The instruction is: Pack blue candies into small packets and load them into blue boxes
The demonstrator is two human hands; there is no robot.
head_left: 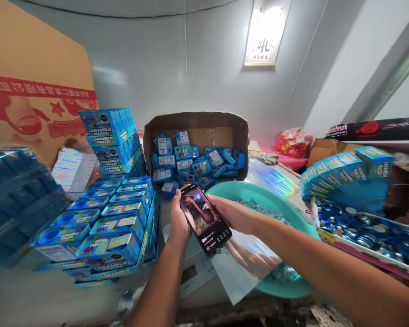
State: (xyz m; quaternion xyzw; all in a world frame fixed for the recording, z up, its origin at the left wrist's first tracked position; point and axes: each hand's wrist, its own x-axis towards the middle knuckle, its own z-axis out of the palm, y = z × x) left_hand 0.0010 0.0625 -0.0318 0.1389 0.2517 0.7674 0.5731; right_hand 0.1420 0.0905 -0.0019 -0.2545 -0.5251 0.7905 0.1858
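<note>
Your forearms reach in to a phone [205,218], gripped between your left hand [177,221] and right hand [234,213], fingers curled about its edges, screen lit. It hangs above the teal basin [259,193]; stacked blue boxes [112,222] stand left, a cardboard carton [197,122] behind.

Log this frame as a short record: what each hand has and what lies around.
left hand: grip on the phone, lit screen up
right hand: steadies the phone's far edge
under hands: teal basin holding small blue pieces, shiny sheet across it
left: stacked blue boxes
behind: cardboard box of small blue packs
right: tray of round blue tins
</note>
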